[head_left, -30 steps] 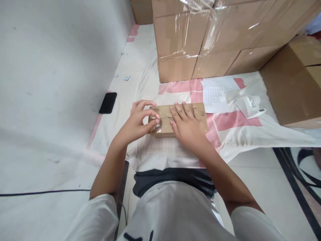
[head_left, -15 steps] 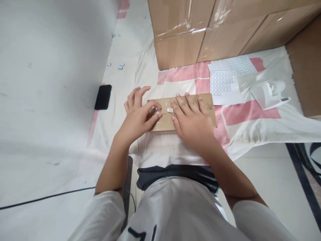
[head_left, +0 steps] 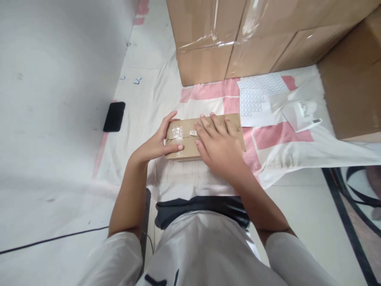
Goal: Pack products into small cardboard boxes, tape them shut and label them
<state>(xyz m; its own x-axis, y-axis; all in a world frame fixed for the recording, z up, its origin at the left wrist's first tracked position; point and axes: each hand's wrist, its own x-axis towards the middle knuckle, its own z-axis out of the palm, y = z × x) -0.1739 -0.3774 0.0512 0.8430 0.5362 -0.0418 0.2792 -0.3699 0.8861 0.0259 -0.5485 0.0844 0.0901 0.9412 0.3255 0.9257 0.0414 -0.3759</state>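
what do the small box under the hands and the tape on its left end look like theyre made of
Small box: likely cardboard, matte brown, with a seam between its flaps. Tape: probably clear plastic film, glossy, as it throws bright glints and brown shows through.

oblong brown cardboard box (head_left: 189, 148), closed, clear tape (head_left: 177, 134) at left end, lying flat on white-and-pink cloth (head_left: 160, 75).

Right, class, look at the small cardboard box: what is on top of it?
On the small cardboard box lie the right hand, the thumb of the left hand and, near one end, clear tape. The surface beneath the right hand is covered and cannot be seen.
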